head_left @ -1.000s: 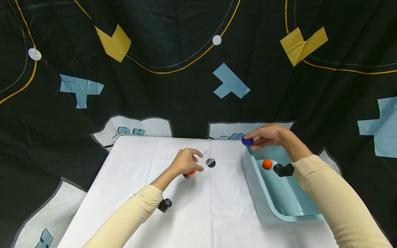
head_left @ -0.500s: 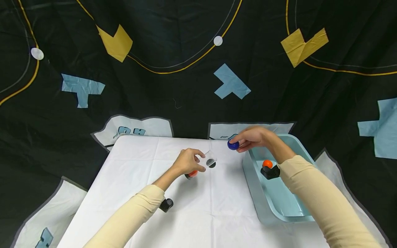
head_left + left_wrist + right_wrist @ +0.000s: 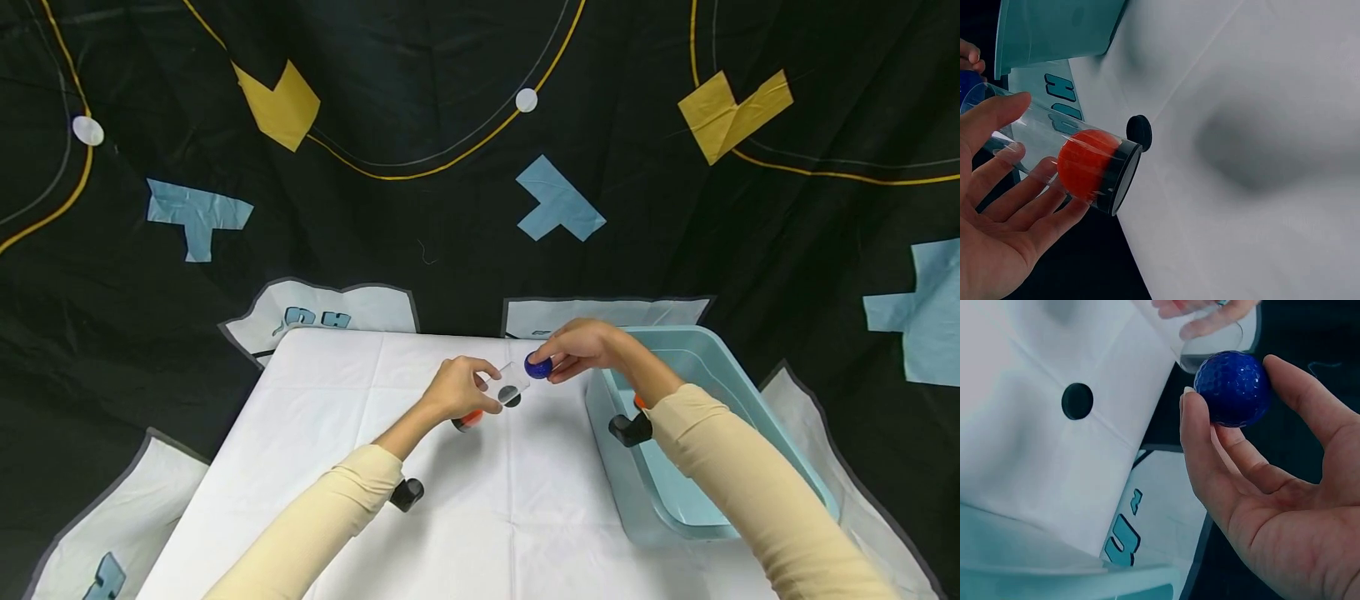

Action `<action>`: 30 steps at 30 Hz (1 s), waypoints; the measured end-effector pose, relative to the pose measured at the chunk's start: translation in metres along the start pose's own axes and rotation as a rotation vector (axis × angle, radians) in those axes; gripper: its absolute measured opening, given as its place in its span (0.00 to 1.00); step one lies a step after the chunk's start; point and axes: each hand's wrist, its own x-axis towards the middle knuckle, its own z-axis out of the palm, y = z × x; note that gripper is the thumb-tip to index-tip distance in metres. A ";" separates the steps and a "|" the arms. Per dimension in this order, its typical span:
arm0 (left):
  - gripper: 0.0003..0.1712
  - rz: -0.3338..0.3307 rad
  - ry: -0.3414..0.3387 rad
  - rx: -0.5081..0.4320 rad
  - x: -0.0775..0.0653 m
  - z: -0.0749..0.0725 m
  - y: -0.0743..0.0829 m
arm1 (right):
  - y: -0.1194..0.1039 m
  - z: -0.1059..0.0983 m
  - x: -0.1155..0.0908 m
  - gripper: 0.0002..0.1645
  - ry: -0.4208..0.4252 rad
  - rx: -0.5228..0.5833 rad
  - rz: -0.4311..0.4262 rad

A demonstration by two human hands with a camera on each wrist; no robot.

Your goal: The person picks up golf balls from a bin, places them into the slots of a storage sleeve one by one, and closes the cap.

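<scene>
My left hand (image 3: 459, 388) grips a clear plastic tube (image 3: 1038, 128), tilted above the table, its uncapped end toward the right hand. At the tube's black-capped end sits an orange ball (image 3: 1087, 164). My right hand (image 3: 585, 348) pinches a dimpled blue golf ball (image 3: 1233, 389) between thumb and fingertips. In the right wrist view the ball overlaps the rim of the tube's mouth. A loose round black cap (image 3: 1077, 401) lies on the white table behind the tube.
A light blue bin (image 3: 622, 467) stands at the table's right, under the right forearm, with another orange ball (image 3: 640, 402) inside. The white-covered table (image 3: 450, 542) ends at a dark curtain (image 3: 450, 250) behind. Black wrist cameras (image 3: 407, 495) hang below both wrists.
The right hand has carried the blue golf ball leftward and down, from over the bin's far corner to the tube's mouth. The left hand and tube have barely moved.
</scene>
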 end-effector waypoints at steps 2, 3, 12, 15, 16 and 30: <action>0.23 0.001 -0.002 0.000 0.000 0.000 0.000 | -0.001 0.003 0.002 0.28 0.001 0.003 0.001; 0.23 0.003 -0.003 -0.002 0.000 0.000 0.000 | -0.001 0.005 0.002 0.28 0.004 0.006 0.001; 0.24 0.010 0.006 -0.001 0.002 0.000 0.000 | -0.001 0.015 0.008 0.25 0.017 0.029 -0.010; 0.24 0.017 0.004 -0.004 0.003 0.000 0.000 | -0.001 0.018 0.009 0.25 0.018 0.032 -0.016; 0.24 0.018 0.004 -0.005 0.003 0.000 0.000 | -0.001 0.019 0.010 0.25 0.017 0.030 -0.021; 0.25 0.032 0.031 0.010 0.002 0.002 0.000 | 0.002 0.023 0.013 0.27 0.009 0.017 -0.026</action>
